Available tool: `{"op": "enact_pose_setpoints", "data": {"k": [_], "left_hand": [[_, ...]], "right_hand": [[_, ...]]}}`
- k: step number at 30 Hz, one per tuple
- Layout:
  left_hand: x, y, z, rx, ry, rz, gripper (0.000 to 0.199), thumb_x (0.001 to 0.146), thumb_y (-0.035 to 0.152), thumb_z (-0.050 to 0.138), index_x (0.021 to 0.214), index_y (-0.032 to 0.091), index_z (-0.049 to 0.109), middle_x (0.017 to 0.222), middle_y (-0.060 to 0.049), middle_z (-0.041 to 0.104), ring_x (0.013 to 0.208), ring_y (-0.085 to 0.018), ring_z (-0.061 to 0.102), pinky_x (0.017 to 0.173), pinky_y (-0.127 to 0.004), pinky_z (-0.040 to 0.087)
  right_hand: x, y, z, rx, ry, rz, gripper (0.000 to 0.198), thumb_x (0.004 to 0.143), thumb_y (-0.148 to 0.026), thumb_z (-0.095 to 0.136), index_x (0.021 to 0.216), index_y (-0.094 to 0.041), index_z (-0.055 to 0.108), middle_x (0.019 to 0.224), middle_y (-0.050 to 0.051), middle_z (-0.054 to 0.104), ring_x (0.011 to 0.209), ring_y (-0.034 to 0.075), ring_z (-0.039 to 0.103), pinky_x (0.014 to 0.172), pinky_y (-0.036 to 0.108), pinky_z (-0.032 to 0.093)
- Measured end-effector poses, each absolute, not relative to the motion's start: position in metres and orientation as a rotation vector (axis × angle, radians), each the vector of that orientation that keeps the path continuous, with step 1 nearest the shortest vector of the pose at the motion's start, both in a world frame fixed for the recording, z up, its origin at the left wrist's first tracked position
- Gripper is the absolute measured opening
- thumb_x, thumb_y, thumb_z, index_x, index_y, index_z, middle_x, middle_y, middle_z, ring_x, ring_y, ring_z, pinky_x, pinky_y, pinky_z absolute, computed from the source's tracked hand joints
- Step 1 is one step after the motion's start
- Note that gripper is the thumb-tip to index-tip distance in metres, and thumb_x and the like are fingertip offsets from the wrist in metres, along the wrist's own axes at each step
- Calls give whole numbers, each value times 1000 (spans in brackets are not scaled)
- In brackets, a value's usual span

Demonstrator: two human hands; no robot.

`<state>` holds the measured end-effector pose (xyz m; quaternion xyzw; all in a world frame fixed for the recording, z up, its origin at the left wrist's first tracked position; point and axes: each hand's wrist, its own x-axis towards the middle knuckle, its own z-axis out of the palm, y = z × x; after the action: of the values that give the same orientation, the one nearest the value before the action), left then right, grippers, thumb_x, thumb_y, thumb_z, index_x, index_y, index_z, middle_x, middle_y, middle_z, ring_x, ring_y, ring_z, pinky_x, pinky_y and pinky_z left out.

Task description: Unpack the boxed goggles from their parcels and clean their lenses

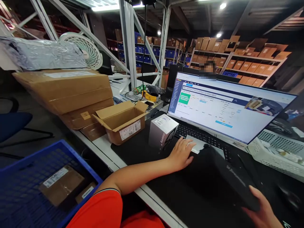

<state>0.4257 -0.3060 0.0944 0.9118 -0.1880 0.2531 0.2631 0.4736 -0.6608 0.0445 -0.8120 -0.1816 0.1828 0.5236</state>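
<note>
My left hand (181, 153) reaches across the black desk mat with its fingers stretched out. Its fingertips are at a white card or label (195, 146) in front of the black keyboard (206, 136); whether they touch it I cannot tell. At the lower right, my right hand (262, 207) is wrapped round the near end of a flat black box (228, 177) with faint pale lettering. That box blends into the dark mat, so its outline is unclear. Just left of my left hand stands a grey and white printed box (162, 131).
An open cardboard box (125, 123) stands behind the printed box. A lit monitor (225, 107) rises behind the keyboard. At right are a white perforated basket (277, 155) and a black mouse (289, 198). A blue crate (64, 147) with small cartons sits lower left, below large stacked cartons (68, 95).
</note>
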Motion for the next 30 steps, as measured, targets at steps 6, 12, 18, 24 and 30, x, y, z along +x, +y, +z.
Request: {"op": "enact_pose_setpoints", "data": {"k": [6,12,18,24,30], "left_hand": [[373,-291,139,2118,-758,773,50,84,2,38,128,21,53,134,-11,60,132,-22,53,122,-52,34],[364,-327,151,2588,-1032,103,114,62,46,87,155,17,30,153,-26,40,133,-46,48,108,-63,42],[381,-338,140,2643,-669,-41,100,73,36,74,158,19,24,131,-17,57,116,-35,60,100,-50,51],[380,-333,140,2546,-686,-65,106,72,42,79,159,26,22,138,-13,54,123,-34,58,106,-51,48],[383,-331,132,2606,-497,75,91,81,43,72,158,26,27,132,-13,61,119,-34,61,101,-51,51]], "right_hand": [[446,-613,84,-1600,-257,693,53,80,-62,60,120,-27,65,109,9,72,96,31,69,84,46,57],[430,-581,99,-1680,-448,595,54,77,-59,72,113,-21,59,101,4,67,91,23,64,77,33,53],[438,-579,98,-1975,-451,197,55,98,-61,36,115,-17,65,95,8,70,72,19,65,62,33,56],[436,-590,106,-2353,-627,-225,33,100,-36,39,101,-19,68,103,12,72,91,24,67,77,34,51],[413,-598,140,-2537,-823,-200,31,101,-29,38,76,-20,54,75,3,60,68,15,53,64,28,33]]}}
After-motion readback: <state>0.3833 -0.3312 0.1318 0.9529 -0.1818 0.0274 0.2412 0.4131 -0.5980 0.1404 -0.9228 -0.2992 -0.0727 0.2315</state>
